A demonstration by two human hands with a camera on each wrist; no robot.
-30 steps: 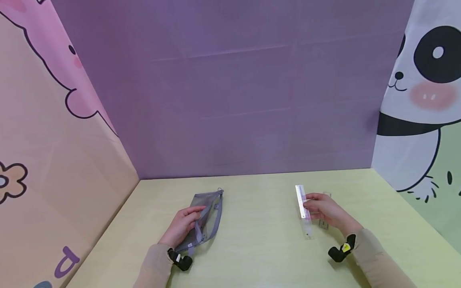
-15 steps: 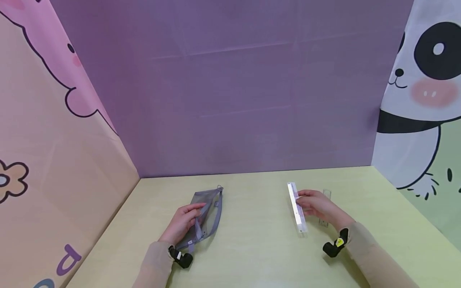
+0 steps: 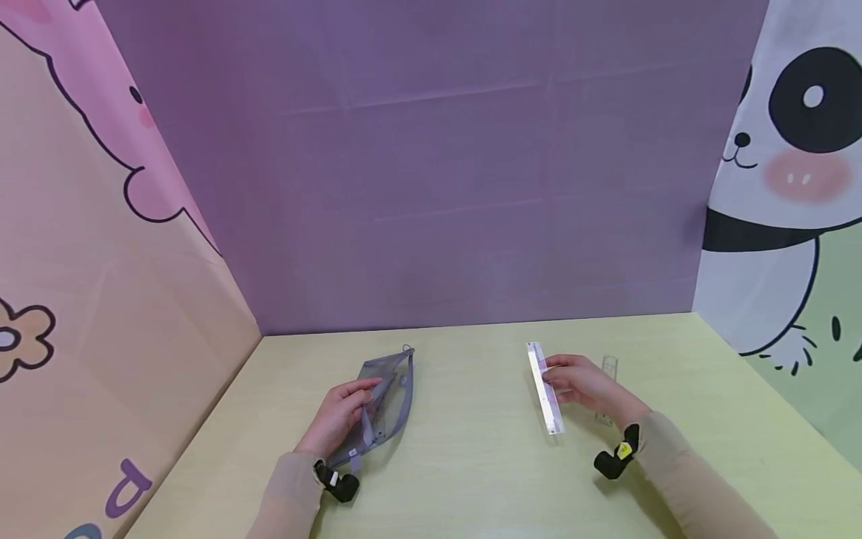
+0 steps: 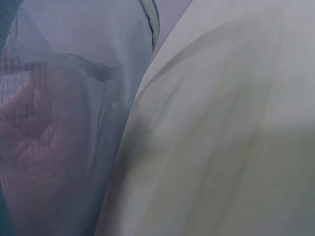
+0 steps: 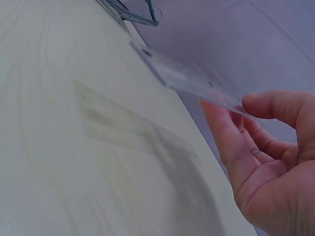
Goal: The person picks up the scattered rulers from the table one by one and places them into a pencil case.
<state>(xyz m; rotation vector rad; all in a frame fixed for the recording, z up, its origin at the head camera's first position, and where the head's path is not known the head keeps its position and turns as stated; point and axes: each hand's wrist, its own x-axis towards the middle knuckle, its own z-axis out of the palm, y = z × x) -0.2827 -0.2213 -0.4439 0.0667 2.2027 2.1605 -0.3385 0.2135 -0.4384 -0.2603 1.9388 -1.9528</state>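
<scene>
A grey-blue mesh zip pouch (image 3: 386, 367) is at the left of the table, its mouth spread towards the right. My left hand (image 3: 343, 415) pinches the pouch's edge between thumb and fingers. In the left wrist view the see-through mesh (image 4: 118, 29) covers most of that hand (image 4: 34, 123). Well to the right, my right hand (image 3: 584, 383) holds a clear plastic ruler (image 3: 545, 389) by its long edge. From the right wrist, the ruler (image 5: 179, 73) appears tilted above the table, pinched by thumb and fingertips, casting a shadow below. Pouch and ruler are apart.
Another clear ruler-like strip (image 3: 609, 367) lies on the pale wooden table (image 3: 465, 464) behind the right hand, partly hidden by it. A purple backdrop (image 3: 431, 187) rises at the far edge, with printed cartoon panels on both sides.
My right hand has moved left with the ruler, away from the strip on the table. The left hand and the pouch have stayed almost still.
</scene>
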